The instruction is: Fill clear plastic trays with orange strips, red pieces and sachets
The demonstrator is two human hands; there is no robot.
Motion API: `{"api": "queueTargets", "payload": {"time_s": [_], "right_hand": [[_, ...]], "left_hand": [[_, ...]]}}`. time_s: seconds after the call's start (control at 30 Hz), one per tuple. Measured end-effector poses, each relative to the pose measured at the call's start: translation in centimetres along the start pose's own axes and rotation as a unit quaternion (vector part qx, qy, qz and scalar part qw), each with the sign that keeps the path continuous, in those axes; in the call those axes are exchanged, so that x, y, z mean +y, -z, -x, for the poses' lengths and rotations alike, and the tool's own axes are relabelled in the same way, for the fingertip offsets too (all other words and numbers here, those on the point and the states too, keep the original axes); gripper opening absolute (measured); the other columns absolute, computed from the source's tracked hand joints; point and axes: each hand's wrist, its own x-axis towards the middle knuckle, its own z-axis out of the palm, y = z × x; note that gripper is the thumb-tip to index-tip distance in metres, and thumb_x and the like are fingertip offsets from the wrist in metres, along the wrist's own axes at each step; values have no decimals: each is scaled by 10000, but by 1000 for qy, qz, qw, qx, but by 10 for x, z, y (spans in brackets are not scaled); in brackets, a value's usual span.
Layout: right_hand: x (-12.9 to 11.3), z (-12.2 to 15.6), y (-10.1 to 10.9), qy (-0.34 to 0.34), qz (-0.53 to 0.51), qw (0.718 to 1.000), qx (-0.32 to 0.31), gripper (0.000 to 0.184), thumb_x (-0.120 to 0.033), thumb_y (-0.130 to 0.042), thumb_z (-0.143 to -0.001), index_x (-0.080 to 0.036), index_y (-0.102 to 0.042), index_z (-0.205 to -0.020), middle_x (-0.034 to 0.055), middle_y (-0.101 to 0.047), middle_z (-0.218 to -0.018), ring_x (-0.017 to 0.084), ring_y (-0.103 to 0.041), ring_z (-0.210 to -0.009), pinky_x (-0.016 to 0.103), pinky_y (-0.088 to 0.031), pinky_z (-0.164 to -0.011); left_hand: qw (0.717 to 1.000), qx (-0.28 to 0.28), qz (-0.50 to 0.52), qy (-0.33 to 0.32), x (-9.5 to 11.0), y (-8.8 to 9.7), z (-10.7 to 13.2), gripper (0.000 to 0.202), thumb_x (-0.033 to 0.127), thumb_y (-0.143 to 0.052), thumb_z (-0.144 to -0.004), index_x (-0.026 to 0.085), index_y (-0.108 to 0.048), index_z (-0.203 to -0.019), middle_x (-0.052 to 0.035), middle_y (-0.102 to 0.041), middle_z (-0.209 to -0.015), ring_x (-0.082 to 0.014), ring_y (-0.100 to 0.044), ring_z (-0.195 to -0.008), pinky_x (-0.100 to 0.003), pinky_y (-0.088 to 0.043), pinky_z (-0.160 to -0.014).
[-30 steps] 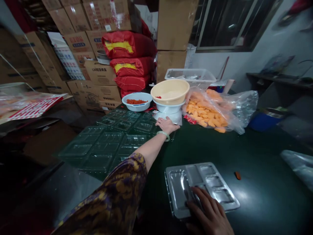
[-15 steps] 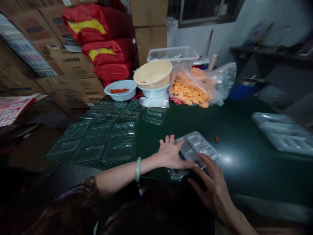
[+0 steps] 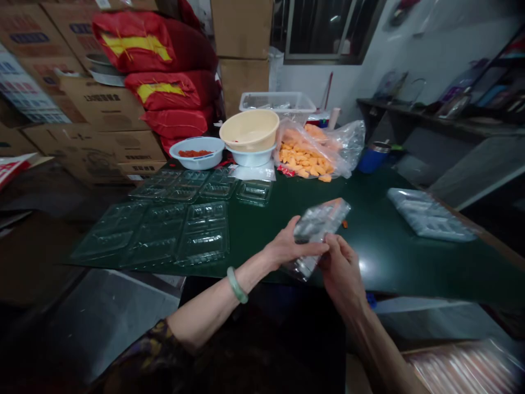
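Near the table's front edge, my left hand (image 3: pixel 289 246) grips the left side of a stack of clear plastic compartment trays (image 3: pixel 322 219), its thumb stretched across the near side. The stack is tilted up off the green table (image 3: pixel 266 262). My right hand (image 3: pixel 340 268) pinches the near right edge of the trays, thumb and fingers pressed together there. To the left, several clear compartment trays (image 3: pixel 203 235) lie spread in rows on the table. A small orange-brown scrap (image 3: pixel 345 224) lies just beyond the stack.
Behind stand a blue bowl (image 3: pixel 197 158) of red pieces, a cream basin (image 3: pixel 250 128) and a plastic bag (image 3: pixel 305 156) of orange pieces. A blue cup (image 3: pixel 374 156) is at the back right. Another tray stack (image 3: pixel 429 216) lies to the right. Cardboard boxes and red sacks (image 3: pixel 172 87) rise behind.
The tray stack has been lifted and tilted up from lying flatter. My left fingers, spread before, now hold its side; my right fingers have closed on its edge. The view has shifted.
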Motion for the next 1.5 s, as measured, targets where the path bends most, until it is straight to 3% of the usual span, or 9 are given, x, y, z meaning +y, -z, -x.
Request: {"api": "queueTargets", "payload": {"time_s": [0.17, 0.33, 0.73, 0.83, 0.97, 1.1, 1.23, 1.37, 1.5], "right_hand": [[-18, -1, -31, -72, 51, 981, -174, 367, -423, -697, -676, -171, -470, -536, -82, -358, -388, 41, -305, -335, 185, -315, -345], [-11, -6, -50, -117, 60, 968, -215, 369, -408, -742, -625, -168, -476, -538, -82, -387, -391, 32, -294, -315, 176, -292, -310], [-11, -12, -69, -131, 135, 941, -280, 313, -423, -674, -682, -169, -500, -622, -53, -482, -518, 42, -355, -355, 189, -316, -333], [-14, -9, -75, -48, 236, 934, -264, 293, -403, -597, -751, -175, -475, -615, -60, -429, -478, 56, -363, -374, 200, -298, -359], [-21, -3, -80, 73, 316, 903, -284, 288, -340, -528, -823, -175, -447, -601, -55, -381, -485, 54, -324, -431, 205, -243, -408], [-36, -1, -69, 55, 158, 952, -256, 253, -318, -519, -841, -191, -446, -635, -55, -335, -524, 59, -274, -449, 207, -211, -417], [-32, -25, -29, -42, 48, 970, -236, 282, -344, -606, -770, -194, -428, -611, -56, -325, -540, 52, -228, -420, 204, -171, -387], [6, -67, 9, -246, 93, 924, -278, 358, -391, -670, -693, -174, -411, -575, -64, -337, -514, 26, -205, -395, 180, -108, -376], [33, -93, -8, -336, 171, 888, -263, 320, -322, -656, -652, -170, -389, -561, -69, -360, -478, 14, -217, -371, 152, -94, -368]], "left_hand": [[944, -74, 321, -11, -7, 8, 23, 534, 517, -646, -656, 102, -598, -988, -55, -624, -663, -150, -580, -543, -265, -438, -559], [904, -76, 420, -17, -13, 21, 34, 518, 574, -626, -648, 57, -626, -685, -94, -623, -592, -154, -589, -521, -254, -461, -549], [899, -82, 426, -64, -21, 42, 38, 469, 558, -635, -631, 93, -602, -682, -97, -626, -620, -199, -608, -564, -293, -461, -546], [912, -51, 400, -77, -16, 41, 37, 364, 379, -688, -638, 120, -601, -879, -50, -621, -622, -176, -599, -542, -273, -447, -549], [908, -21, 413, -74, -4, 40, 37, 505, 266, -696, -577, 141, -559, -1047, -28, -617, -653, -161, -583, -543, -266, -439, -553], [890, -23, 449, -74, 1, 68, 44, 577, 323, -602, -557, 145, -548, -1103, -67, -640, -736, -209, -606, -630, -315, -454, -590], [880, 30, 452, -143, 6, 124, 72, 691, 483, -521, -562, 178, -501, -1182, -145, -635, -994, -347, -590, -933, -496, -438, -773], [869, 120, 431, -214, 13, 163, 112, 763, 522, -527, -553, 146, -475, -1214, -189, -580, -1124, -411, -512, -1059, -593, -355, -870], [866, 139, 421, -231, 11, 170, 131, 829, 528, -552, -546, 173, -411, -1282, -184, -545, -1190, -414, -466, -1121, -610, -293, -922]]}}
